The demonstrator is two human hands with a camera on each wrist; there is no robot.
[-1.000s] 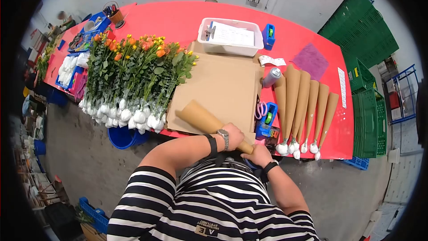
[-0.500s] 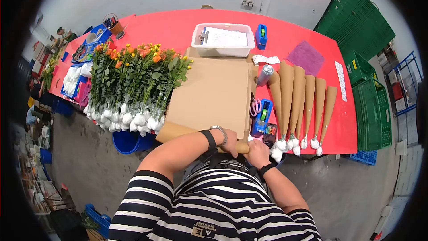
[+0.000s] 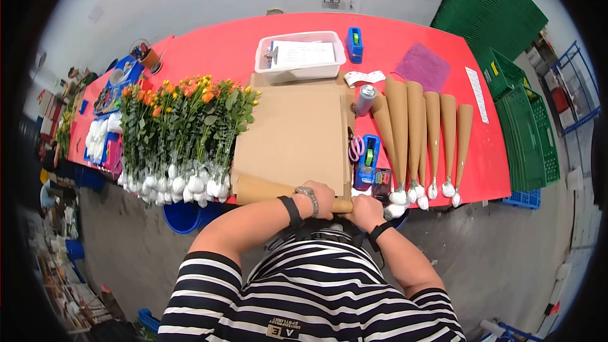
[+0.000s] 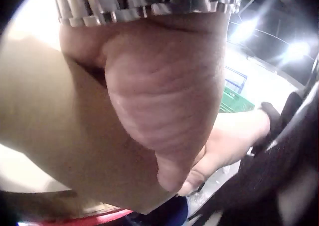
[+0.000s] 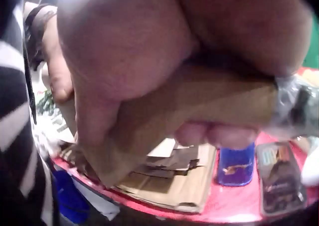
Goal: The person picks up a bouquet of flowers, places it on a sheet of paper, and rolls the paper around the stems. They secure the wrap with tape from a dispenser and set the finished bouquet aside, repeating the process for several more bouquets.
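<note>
At the table's front edge, both hands grip a brown kraft paper cone [image 3: 263,191] lying nearly crosswise, its wide end to the left. My left hand [image 3: 322,197] holds it from above around the middle; in the left wrist view its thumb lies along the paper [image 4: 89,131]. The right hand [image 3: 367,213] wraps the narrow end. In the right wrist view, fingers [image 5: 219,135] curl under that end, and clear plastic [image 5: 291,104] comes out of it. A white bulb [image 3: 394,211] shows just beyond the right hand. Whatever is inside the cone is hidden.
A stack of kraft sheets [image 3: 291,133] lies ahead. Left of it are orange and yellow flower bunches [image 3: 183,133] with white-wrapped ends. To the right are a tape dispenser [image 3: 367,163], pink scissors [image 3: 356,147], a spray can [image 3: 365,99] and several finished cones [image 3: 415,126]. A white bin [image 3: 301,73] stands behind.
The cone's wide end has swung down towards the body, from slanting across the sheets to lying along the table edge. Both hands keep their grip. The head view has shifted slightly.
</note>
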